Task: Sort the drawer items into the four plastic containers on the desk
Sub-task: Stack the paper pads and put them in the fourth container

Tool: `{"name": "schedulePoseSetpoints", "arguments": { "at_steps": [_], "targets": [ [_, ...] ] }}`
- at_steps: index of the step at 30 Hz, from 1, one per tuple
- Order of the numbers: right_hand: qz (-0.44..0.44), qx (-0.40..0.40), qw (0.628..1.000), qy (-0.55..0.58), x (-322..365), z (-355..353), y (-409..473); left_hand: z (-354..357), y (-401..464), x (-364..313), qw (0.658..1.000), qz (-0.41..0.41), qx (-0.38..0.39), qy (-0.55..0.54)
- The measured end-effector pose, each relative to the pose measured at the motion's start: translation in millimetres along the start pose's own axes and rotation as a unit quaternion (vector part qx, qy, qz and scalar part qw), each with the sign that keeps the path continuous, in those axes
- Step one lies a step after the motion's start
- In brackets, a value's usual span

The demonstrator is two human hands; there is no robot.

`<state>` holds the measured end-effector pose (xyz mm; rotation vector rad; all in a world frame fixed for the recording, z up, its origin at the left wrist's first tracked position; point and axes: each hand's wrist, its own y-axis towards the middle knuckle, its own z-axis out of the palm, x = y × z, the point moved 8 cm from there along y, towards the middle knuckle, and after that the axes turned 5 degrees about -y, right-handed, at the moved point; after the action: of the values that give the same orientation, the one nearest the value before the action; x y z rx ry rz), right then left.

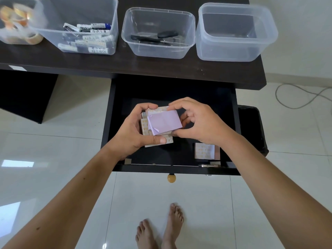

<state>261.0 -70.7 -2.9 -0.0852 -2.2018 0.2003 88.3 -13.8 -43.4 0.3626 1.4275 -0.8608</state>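
Over the open black drawer, both hands hold one stack of sticky-note pads: a lilac pad on top, cream patterned pads beneath. My left hand grips the stack's left side and bottom edge. My right hand pinches its top and right side. One more cream patterned pad lies in the drawer's front right corner. On the dark desk stand four clear containers: tape rolls at far left, batteries, scissors, and an empty container at right.
The desk edge overhangs the back of the drawer. A round wooden knob sits on the drawer front. A black bin stands right of the drawer, a cable lies on the white tiled floor, and bare feet stand below.
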Motion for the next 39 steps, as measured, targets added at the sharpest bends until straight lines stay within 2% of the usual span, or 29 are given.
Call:
{"name": "schedulePoseSetpoints", "arguments": {
  "at_steps": [7, 13, 19, 23, 32, 39],
  "targets": [
    [-0.009, -0.013, 1.0, 0.021, -4, 1, 0, -1, -1, 4, 1.0, -0.009, 0.006, 0.015],
    [0.002, 0.006, 0.999, 0.035, -9, -1, 0, 3, -1, 14, 0.999, -0.027, 0.033, 0.034],
    [0.002, 0.009, 1.0, 0.029, -4, -1, -1, -2, 1, 5, 0.999, 0.015, -0.003, 0.041],
    [-0.007, 0.0, 1.0, 0.022, 0, -3, -1, 1, -1, 5, 1.0, 0.002, 0.013, 0.017],
    [0.001, -0.023, 0.999, -0.04, 4, -1, -3, 4, -2, -4, 0.998, 0.043, 0.019, 0.033],
    [0.043, -0.049, 0.998, 0.013, -11, -15, -23, 2, 2, 1, 0.997, 0.044, 0.011, 0.055]
  ]
}}
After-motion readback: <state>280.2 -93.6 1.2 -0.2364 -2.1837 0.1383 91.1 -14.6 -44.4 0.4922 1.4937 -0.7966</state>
